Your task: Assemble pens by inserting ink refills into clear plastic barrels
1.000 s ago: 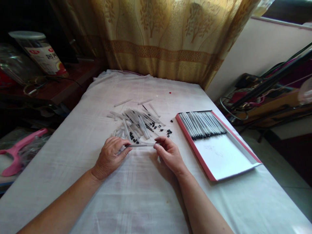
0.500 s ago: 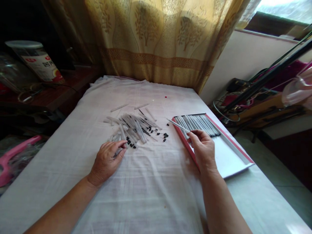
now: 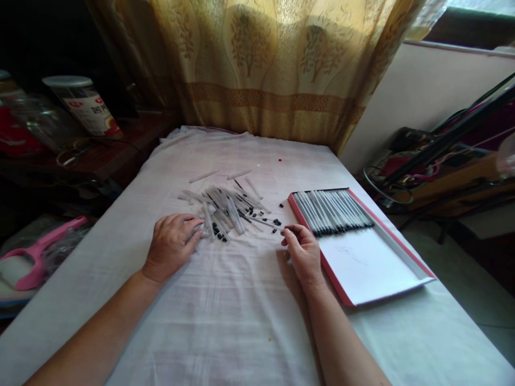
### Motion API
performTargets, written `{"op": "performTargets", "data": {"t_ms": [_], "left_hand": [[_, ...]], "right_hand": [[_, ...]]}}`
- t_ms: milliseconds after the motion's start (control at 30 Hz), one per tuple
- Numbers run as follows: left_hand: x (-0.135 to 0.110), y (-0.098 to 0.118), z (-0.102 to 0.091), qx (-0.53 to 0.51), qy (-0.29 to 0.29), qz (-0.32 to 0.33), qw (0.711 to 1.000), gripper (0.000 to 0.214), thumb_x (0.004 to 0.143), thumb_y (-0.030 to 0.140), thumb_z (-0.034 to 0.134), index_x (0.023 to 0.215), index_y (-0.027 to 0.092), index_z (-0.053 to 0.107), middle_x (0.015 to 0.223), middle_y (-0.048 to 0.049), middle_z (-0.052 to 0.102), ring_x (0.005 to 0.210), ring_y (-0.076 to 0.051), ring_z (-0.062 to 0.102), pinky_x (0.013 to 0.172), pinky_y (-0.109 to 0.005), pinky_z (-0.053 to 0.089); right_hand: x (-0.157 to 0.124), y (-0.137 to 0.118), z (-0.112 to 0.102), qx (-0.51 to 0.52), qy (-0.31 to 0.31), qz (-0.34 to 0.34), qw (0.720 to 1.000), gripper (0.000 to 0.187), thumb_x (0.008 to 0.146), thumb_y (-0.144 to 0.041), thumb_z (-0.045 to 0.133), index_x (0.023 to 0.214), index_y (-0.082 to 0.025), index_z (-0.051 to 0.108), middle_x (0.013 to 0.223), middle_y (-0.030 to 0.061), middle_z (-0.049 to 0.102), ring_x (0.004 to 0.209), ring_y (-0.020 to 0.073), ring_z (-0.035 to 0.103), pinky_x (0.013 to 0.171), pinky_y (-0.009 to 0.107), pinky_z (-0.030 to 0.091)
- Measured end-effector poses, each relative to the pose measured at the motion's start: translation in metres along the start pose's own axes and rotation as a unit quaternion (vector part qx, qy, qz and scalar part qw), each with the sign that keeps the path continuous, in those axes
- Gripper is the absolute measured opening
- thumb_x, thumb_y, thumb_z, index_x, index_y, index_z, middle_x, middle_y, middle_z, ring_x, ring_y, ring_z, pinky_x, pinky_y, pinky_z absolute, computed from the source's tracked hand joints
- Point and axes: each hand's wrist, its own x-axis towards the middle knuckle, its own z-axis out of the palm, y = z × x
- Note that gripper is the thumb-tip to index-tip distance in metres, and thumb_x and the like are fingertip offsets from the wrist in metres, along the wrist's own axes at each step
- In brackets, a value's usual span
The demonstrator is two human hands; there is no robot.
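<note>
A loose pile of clear pen tubes (image 3: 225,206) with small black caps (image 3: 277,221) scattered around it lies in the middle of the white cloth. My left hand (image 3: 172,245) rests flat at the pile's near left edge, its fingers stretched out and their tips touching tubes. Between the pile and the tray, my right hand (image 3: 302,251) is pinched on the end of a thin refill rod (image 3: 263,221), close to the black caps. A row of assembled pens (image 3: 332,210) lies in the far end of a white tray with a pink rim (image 3: 364,265).
The white cloth covers the table (image 3: 241,321), with a gold curtain (image 3: 265,69) behind it. A dark side table at the left carries a labelled jar (image 3: 86,104) and a pink tool (image 3: 38,254). Cables and a stand (image 3: 442,145) crowd the right.
My right hand carried a pen to the tray, left it there, and came back to the caps, pinching a thin rod. My left hand let go of that pen and stayed at the pile.
</note>
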Motion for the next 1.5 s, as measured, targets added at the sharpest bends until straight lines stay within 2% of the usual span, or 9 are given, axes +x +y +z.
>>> {"op": "performTargets", "data": {"t_ms": [167, 333, 467, 567, 700, 1133, 1233, 1333, 1500], "left_hand": [[0.001, -0.008, 0.000, -0.002, -0.045, 0.007, 0.999, 0.026, 0.089, 0.042, 0.057, 0.101, 0.026, 0.073, 0.104, -0.0091, 0.071, 0.099, -0.031, 0.063, 0.089, -0.047, 0.043], [-0.001, -0.003, 0.006, 0.009, -0.078, 0.032, 0.996, 0.021, 0.088, 0.036, 0.058, 0.100, 0.030, 0.074, 0.112, -0.0079, 0.070, 0.103, -0.030, 0.061, 0.092, -0.049, 0.042], [-0.001, 0.003, 0.004, -0.018, -0.053, 0.018, 0.998, 0.021, 0.091, 0.037, 0.056, 0.096, 0.027, 0.074, 0.108, -0.0078, 0.071, 0.101, -0.029, 0.063, 0.091, -0.048, 0.043], [-0.003, 0.011, -0.004, -0.101, -0.017, 0.002, 0.995, 0.024, 0.095, 0.039, 0.052, 0.099, 0.026, 0.071, 0.103, -0.0064, 0.073, 0.098, -0.025, 0.065, 0.090, -0.042, 0.047], [-0.009, 0.025, -0.011, -0.176, -0.007, -0.025, 0.984, 0.023, 0.096, 0.039, 0.051, 0.103, 0.024, 0.068, 0.094, -0.0039, 0.074, 0.090, -0.020, 0.068, 0.087, -0.034, 0.051], [-0.014, 0.038, -0.006, -0.186, -0.006, 0.008, 0.982, 0.020, 0.096, 0.035, 0.054, 0.103, 0.023, 0.067, 0.092, -0.0027, 0.075, 0.087, -0.019, 0.069, 0.083, -0.032, 0.051], [-0.016, 0.041, -0.003, -0.189, -0.012, 0.024, 0.982, 0.019, 0.097, 0.033, 0.053, 0.103, 0.021, 0.067, 0.093, -0.0030, 0.075, 0.087, -0.018, 0.069, 0.083, -0.032, 0.051], [-0.019, 0.045, 0.001, -0.201, -0.018, 0.040, 0.979, 0.019, 0.098, 0.031, 0.052, 0.103, 0.020, 0.067, 0.091, -0.0034, 0.075, 0.085, -0.017, 0.070, 0.080, -0.030, 0.051], [-0.025, 0.049, 0.005, -0.226, -0.012, 0.068, 0.972, 0.017, 0.097, 0.029, 0.055, 0.100, 0.018, 0.067, 0.087, -0.0042, 0.074, 0.080, -0.016, 0.069, 0.077, -0.028, 0.052]], "right_hand": [[0.000, 0.005, 0.000, 0.010, 0.003, 0.016, 1.000, 0.033, 0.074, -0.047, 0.069, 0.086, -0.017, 0.066, 0.071, 0.0028, 0.067, 0.053, 0.0134, 0.056, 0.043, 0.024, 0.041], [-0.002, 0.004, 0.001, 0.018, -0.017, 0.014, 1.000, 0.032, 0.076, -0.045, 0.067, 0.090, -0.016, 0.068, 0.070, 0.0024, 0.066, 0.053, 0.0130, 0.055, 0.044, 0.024, 0.041], [-0.008, -0.006, 0.002, 0.021, -0.044, 0.003, 0.999, 0.029, 0.077, -0.042, 0.064, 0.090, -0.017, 0.070, 0.069, 0.0016, 0.065, 0.055, 0.0131, 0.055, 0.048, 0.024, 0.041], [-0.015, -0.015, 0.004, 0.031, -0.072, -0.011, 0.997, 0.023, 0.078, -0.039, 0.063, 0.088, -0.019, 0.070, 0.066, 0.0005, 0.064, 0.056, 0.0134, 0.057, 0.051, 0.025, 0.043], [-0.023, -0.023, 0.008, 0.054, -0.116, -0.017, 0.992, 0.019, 0.079, -0.036, 0.063, 0.086, -0.020, 0.070, 0.061, -0.0007, 0.062, 0.055, 0.0138, 0.057, 0.052, 0.026, 0.044], [-0.030, -0.023, 0.015, 0.013, -0.148, -0.014, 0.989, 0.017, 0.078, -0.033, 0.062, 0.083, -0.019, 0.071, 0.061, -0.0005, 0.063, 0.055, 0.0140, 0.059, 0.053, 0.025, 0.048], [-0.031, -0.019, 0.016, -0.019, -0.182, -0.025, 0.983, 0.021, 0.080, -0.035, 0.062, 0.088, -0.019, 0.073, 0.069, 0.0024, 0.069, 0.061, 0.0161, 0.063, 0.057, 0.027, 0.050], [-0.030, -0.015, 0.014, -0.073, -0.254, -0.038, 0.964, 0.022, 0.080, -0.033, 0.064, 0.093, -0.020, 0.076, 0.085, 0.0057, 0.076, 0.077, 0.0198, 0.069, 0.071, 0.030, 0.053], [-0.028, -0.013, 0.008, -0.144, -0.319, -0.061, 0.935, 0.020, 0.084, -0.032, 0.063, 0.091, -0.021, 0.078, 0.085, 0.0048, 0.077, 0.078, 0.0195, 0.070, 0.074, 0.029, 0.052]]}}
